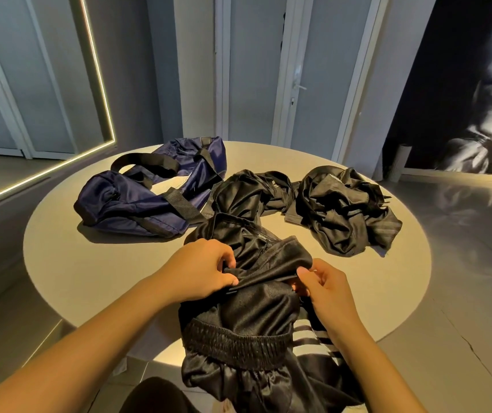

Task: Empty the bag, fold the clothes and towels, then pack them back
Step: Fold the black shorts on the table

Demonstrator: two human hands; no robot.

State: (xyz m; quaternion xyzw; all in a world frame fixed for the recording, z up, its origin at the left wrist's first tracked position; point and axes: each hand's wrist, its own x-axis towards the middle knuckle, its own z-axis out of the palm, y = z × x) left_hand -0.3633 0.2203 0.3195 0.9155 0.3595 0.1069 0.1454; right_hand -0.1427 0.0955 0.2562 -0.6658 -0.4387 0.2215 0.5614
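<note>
We pinch the black garment (253, 305) with left hand (206, 271) and right hand (326, 289) across one fold; its long axis runs away from us, waistband overhanging the table (69, 257) edge.

Shows two bare forearms, the left forearm (90, 347) and the right forearm (372, 368), uncovered from the lower edge of view up to the wrists. Ends in a left hand (206, 269) and a right hand (325, 290) with slim fingers and short, plain nails on the thumbs. Wears a dark, matte garment (155, 394) over the lap, cropped by the bottom edge
</note>
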